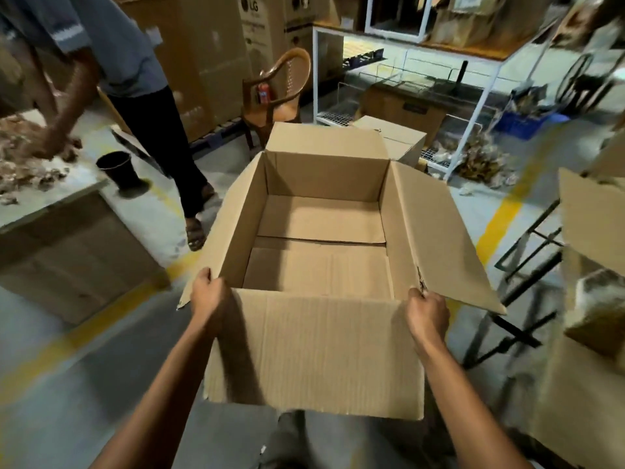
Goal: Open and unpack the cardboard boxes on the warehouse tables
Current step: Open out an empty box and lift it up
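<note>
Cardboard box (321,350) sits gripped between left hand (207,294) and right hand (426,314).

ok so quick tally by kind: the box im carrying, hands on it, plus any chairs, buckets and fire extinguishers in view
cardboard box, open and empty: 1
hands gripping it: 2 (left hand, right hand)
brown chair: 1
black bucket: 1
red fire extinguisher: 1
total: 6
</note>
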Available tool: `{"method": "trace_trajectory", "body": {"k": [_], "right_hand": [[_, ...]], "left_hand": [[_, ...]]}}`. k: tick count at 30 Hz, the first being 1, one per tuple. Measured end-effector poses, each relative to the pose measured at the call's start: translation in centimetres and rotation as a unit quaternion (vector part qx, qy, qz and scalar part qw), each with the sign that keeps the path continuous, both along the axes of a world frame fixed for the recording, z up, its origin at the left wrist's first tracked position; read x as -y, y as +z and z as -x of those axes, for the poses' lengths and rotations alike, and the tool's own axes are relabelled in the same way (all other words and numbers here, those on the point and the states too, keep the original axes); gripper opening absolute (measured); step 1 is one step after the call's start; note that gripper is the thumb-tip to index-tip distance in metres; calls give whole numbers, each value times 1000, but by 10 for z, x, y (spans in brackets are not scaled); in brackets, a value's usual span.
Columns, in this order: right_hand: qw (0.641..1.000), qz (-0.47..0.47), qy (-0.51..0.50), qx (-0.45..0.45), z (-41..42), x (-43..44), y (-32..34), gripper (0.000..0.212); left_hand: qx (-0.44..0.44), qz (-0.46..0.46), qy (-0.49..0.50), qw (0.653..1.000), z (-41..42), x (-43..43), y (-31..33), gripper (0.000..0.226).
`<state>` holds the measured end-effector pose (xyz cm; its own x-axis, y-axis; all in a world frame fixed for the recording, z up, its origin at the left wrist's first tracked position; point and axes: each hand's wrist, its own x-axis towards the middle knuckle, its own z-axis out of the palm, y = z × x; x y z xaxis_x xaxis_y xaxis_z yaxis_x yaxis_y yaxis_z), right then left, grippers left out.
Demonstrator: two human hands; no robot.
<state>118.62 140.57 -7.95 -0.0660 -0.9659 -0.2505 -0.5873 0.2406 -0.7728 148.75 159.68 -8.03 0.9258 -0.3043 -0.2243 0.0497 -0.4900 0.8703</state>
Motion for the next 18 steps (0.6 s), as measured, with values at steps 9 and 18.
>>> {"method": "trace_trajectory", "body": {"k": [9, 18], "right_hand": [[988, 49, -138, 43, -102, 169, 4, 38], [959, 96, -249, 95, -146, 317, 27, 43]], "left_hand": [[-24, 61, -111, 992, -130, 259, 8, 38], [-11, 56, -203, 978, -178, 475, 54, 45]]}}
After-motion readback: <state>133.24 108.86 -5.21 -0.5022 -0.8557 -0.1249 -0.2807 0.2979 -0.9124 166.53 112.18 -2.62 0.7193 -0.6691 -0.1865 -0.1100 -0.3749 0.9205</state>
